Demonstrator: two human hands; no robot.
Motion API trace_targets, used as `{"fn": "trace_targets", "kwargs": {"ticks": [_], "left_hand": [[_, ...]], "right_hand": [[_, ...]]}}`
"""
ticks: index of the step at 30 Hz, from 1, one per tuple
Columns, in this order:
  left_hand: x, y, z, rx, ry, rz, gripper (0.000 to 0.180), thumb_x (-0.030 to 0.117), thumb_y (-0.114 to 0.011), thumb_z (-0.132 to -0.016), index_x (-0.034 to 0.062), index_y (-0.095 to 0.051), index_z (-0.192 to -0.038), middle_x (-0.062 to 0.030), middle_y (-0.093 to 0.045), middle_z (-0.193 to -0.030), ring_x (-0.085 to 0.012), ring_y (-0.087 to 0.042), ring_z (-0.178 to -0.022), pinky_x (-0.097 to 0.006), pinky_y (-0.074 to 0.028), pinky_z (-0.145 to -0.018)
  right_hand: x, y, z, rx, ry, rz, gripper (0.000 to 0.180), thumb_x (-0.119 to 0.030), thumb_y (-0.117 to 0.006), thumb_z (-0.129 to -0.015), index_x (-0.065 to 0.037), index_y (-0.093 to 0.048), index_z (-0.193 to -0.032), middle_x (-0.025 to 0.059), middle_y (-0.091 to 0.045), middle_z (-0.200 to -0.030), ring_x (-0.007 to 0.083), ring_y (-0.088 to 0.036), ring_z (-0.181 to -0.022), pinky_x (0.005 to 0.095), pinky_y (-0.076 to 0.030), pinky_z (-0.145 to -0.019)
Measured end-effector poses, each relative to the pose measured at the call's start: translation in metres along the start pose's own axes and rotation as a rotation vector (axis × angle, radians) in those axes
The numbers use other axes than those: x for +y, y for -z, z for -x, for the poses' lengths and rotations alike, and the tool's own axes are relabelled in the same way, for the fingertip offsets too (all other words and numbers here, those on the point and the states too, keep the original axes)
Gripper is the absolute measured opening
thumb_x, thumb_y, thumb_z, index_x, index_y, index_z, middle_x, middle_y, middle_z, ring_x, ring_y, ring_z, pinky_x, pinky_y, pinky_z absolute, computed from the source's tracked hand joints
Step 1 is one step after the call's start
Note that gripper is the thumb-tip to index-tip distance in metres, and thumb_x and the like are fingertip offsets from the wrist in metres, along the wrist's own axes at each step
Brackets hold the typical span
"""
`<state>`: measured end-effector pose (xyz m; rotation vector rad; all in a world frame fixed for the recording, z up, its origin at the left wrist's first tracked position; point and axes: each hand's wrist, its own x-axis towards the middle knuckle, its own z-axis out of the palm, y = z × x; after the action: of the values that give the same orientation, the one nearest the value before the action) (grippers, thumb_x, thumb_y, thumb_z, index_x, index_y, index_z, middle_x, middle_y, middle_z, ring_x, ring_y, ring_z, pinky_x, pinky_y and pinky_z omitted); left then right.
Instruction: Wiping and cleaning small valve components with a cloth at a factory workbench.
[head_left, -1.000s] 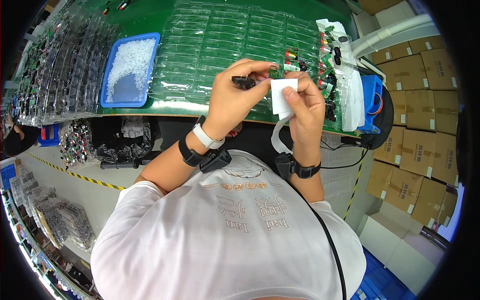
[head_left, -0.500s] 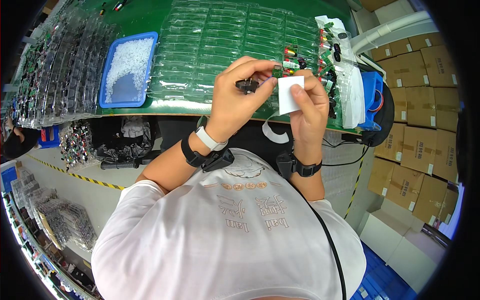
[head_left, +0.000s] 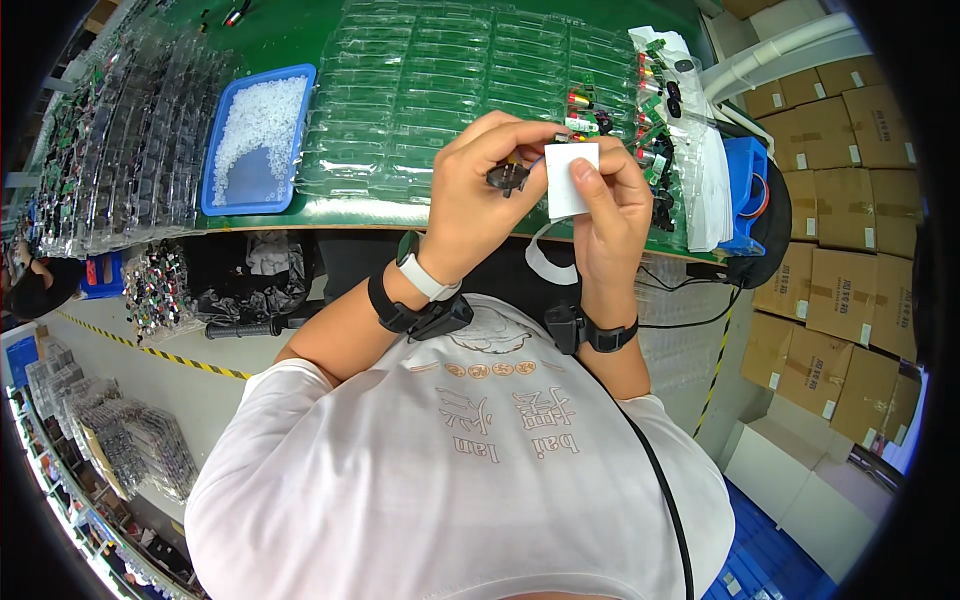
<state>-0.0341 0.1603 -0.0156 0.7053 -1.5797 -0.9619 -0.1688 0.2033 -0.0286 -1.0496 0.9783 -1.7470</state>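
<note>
My left hand (head_left: pixel 465 195) is closed on a small electronic assembly, with a round black part (head_left: pixel 508 177) showing below the index finger. Its other end, a small board (head_left: pixel 562 138), peeks out at the fingertips. Between the thumb and fingers of my right hand (head_left: pixel 618 215) is a white paper piece (head_left: pixel 561 185), held up against the left fingertips and covering part of the assembly. A curled white strip (head_left: pixel 545 265) hangs under the paper. Whether the paper touches the board I cannot tell.
Clear plastic trays (head_left: pixel 430 100) cover the middle of the green bench (head_left: pixel 285 40). A blue tray (head_left: pixel 208 180) of small translucent pieces stands at left, beside stacked filled trays (head_left: pixel 130 150). Circuit boards with red-and-gold parts (head_left: pixel 650 110) lie at right, near a blue holder (head_left: pixel 742 190).
My right hand has brought the white paper slightly left and up, closer to the left fingertips. The assembly has turned a little in my left hand, and less green board shows.
</note>
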Motion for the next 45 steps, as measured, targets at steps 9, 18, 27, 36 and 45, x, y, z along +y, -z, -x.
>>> {"fn": "trace_targets", "kwargs": {"ticks": [9, 18, 27, 36, 45], "left_hand": [[0.001, -0.001, 0.000, -0.033, 0.007, 0.014, 0.029, -0.003, -0.062, -0.073, 0.0017, -0.066, -0.102, -0.0084, -0.062, -0.088, -0.0157, -0.061, -0.074, -0.025, -0.050, -0.068], [0.001, -0.001, 0.001, -0.088, 0.063, 0.070, 0.026, 0.003, -0.065, -0.077, 0.0016, -0.067, -0.103, -0.0088, -0.065, -0.087, -0.0141, -0.060, -0.073, -0.026, -0.048, -0.067], [-0.009, -0.014, 0.011, 0.053, 0.212, 0.225, 0.016, 0.005, -0.068, -0.082, 0.0003, -0.069, -0.097, -0.0061, -0.069, -0.087, -0.0061, -0.058, -0.067, -0.021, -0.046, -0.058], [-0.017, -0.020, 0.014, 0.128, 0.188, 0.211, 0.014, 0.004, -0.066, -0.083, 0.0015, -0.070, -0.096, -0.0063, -0.069, -0.089, -0.0059, -0.060, -0.072, -0.020, -0.048, -0.062], [-0.006, -0.022, 0.010, 0.197, 0.277, 0.467, 0.015, 0.005, -0.064, -0.086, -0.0018, -0.067, -0.099, -0.0061, -0.067, -0.091, -0.0084, -0.060, -0.083, -0.022, -0.048, -0.074]], "right_hand": [[0.000, 0.001, 0.001, 0.049, -0.003, -0.032, 0.011, -0.002, -0.062, -0.085, -0.002, -0.056, -0.076, 0.0028, -0.053, -0.089, 0.0078, -0.050, -0.080, 0.0222, -0.041, -0.072], [-0.001, 0.000, 0.003, 0.090, -0.047, -0.114, 0.010, -0.002, -0.060, -0.086, -0.002, -0.056, -0.076, 0.0020, -0.054, -0.088, 0.0077, -0.051, -0.079, 0.0223, -0.040, -0.071], [0.003, -0.003, 0.003, 0.128, -0.077, -0.170, 0.011, -0.001, -0.059, -0.086, -0.002, -0.056, -0.076, 0.0011, -0.054, -0.087, 0.0077, -0.051, -0.079, 0.0224, -0.040, -0.072], [0.012, -0.011, 0.005, 0.189, -0.011, -0.154, 0.009, -0.001, -0.062, -0.084, -0.001, -0.058, -0.076, 0.0039, -0.053, -0.096, 0.0083, -0.050, -0.086, 0.0231, -0.039, -0.078], [0.011, -0.013, 0.005, 0.147, 0.075, -0.102, 0.009, -0.004, -0.063, -0.085, -0.001, -0.058, -0.078, 0.0066, -0.053, -0.100, 0.0092, -0.050, -0.092, 0.0248, -0.041, -0.081]]}}
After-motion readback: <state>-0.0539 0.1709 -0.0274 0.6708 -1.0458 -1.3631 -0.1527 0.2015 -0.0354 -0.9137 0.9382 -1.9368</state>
